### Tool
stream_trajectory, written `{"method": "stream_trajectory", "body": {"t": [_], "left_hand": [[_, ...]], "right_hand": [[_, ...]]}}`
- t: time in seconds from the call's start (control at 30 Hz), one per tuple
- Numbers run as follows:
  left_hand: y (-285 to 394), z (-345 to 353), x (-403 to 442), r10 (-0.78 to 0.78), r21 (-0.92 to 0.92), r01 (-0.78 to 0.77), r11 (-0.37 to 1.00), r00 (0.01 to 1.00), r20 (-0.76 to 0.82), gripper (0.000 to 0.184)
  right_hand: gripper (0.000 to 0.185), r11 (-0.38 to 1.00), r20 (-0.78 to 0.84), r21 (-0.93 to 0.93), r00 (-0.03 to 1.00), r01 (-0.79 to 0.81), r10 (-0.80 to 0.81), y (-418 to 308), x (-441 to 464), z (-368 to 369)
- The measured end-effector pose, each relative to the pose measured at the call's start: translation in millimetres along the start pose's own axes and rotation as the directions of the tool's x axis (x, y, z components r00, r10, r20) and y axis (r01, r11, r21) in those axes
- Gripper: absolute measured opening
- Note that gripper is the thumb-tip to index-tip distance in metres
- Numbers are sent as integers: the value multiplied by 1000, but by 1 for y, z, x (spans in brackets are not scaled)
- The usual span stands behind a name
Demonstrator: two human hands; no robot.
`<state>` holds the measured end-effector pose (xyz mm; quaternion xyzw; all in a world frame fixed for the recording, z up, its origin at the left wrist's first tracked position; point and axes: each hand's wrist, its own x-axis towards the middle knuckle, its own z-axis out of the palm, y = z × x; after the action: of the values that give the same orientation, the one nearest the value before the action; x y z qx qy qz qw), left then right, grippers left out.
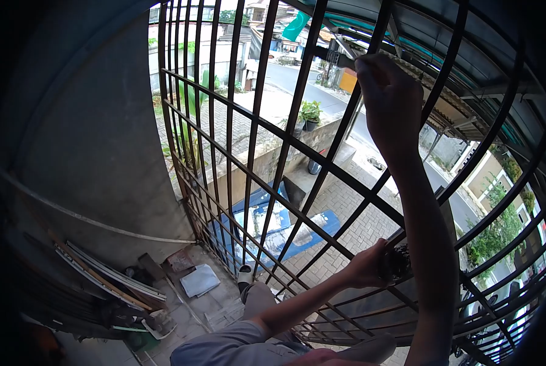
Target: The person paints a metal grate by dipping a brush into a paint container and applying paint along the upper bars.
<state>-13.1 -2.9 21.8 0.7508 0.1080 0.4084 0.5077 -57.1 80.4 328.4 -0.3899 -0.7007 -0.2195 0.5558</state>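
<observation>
My right hand (392, 100) is raised high, its fingers closed around a paintbrush (337, 58). The bristle end points left and appears to meet a vertical bar of the dark metal grille (258, 116). Lower down, my left hand (367, 266) grips a dark paint container (396, 262), close to the grille. The inside of the container looks black and glossy; my right forearm passes in front of its right side.
Below lies a floor with a white folded sheet (200, 280), long strips (114, 277) and other clutter against the grey wall (102, 146). Beyond the bars are a blue tarp (319, 229), paving, a potted plant (310, 114) and a street.
</observation>
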Motion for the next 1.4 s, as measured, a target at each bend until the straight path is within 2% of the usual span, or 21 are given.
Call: {"method": "stream_trajectory", "body": {"t": [0.03,0.13,0.2,0.27,0.3,0.33,0.4,0.47,0.57,0.67,0.7,0.8,0.87,0.93,0.97,1.03,1.13,1.2,1.27,1.33,1.4], "left_hand": [[0,0,0,-3,-5,3,1000,1000,3,91],[-5,2,1,15,-2,-15,1000,1000,-1,92],[-6,4,1,30,7,-30,1000,999,-13,91],[-8,4,1,48,15,-48,999,999,-26,91],[-8,4,1,28,3,-28,1000,1000,-14,91],[-8,4,1,9,-9,-9,1000,1000,-3,91],[-9,4,2,23,-14,-23,1000,1000,-4,91],[-10,4,1,36,-14,-36,999,999,-2,91],[-7,2,2,4,8,-4,1000,1000,11,91],[-7,3,2,14,1,-14,1000,1000,-6,91],[-8,3,2,25,10,-25,1000,1000,-12,91],[-10,5,1,45,19,-45,999,999,-26,90],[-9,4,1,64,20,-63,998,997,-43,90],[-11,5,2,41,7,-41,999,999,-14,89],[-11,5,2,46,8,-46,999,999,-16,89],[-10,5,2,32,1,-32,999,999,-17,89],[-7,3,2,6,1,-6,1000,1000,6,90],[-8,4,1,25,4,-25,1000,1000,-10,91],[-11,6,3,54,-1,-54,999,998,-32,92],[-11,6,2,49,18,-48,999,998,-38,94],[-10,7,3,30,12,-30,999,999,-29,94]], "right_hand": [[18,999,-41,50,999,4,-2,0,2,0],[18,1000,-31,8,999,7,-7,2,2,9],[19,1000,14,-3,1000,5,-5,-2,-4,8],[19,1000,142,-9,990,-19,20,-2,-5,4],[19,1000,49,-8,998,25,-25,-1,-4,4],[19,1000,49,-8,998,26,-26,1,1,4],[17,995,-85,16,992,94,-93,5,10,3],[15,999,-25,18,999,44,-44,1,5,6],[15,990,120,-51,985,132,-125,6,-14,14],[17,997,106,-33,992,68,-65,3,-9,4],[17,997,28,-31,998,65,-64,4,-4,5],[18,998,28,-1,998,58,-58,5,0,6],[17,985,130,-78,982,151,-140,4,-12,6],[15,993,238,-62,968,95,-78,3,-20,5],[15,993,237,-62,968,100,-83,1,-17,5],[13,995,40,-31,995,93,-91,-1,-9,3],[12,982,23,-49,983,183,-182,3,2,6],[11,969,63,-102,973,226,-220,1,-5,6],[8,964,246,-159,954,212,-169,-4,-10,3],[7,967,285,-173,949,190,-135,-10,0,-1],[10,913,107,-195,933,358,-343,-5,18,-1]]}}
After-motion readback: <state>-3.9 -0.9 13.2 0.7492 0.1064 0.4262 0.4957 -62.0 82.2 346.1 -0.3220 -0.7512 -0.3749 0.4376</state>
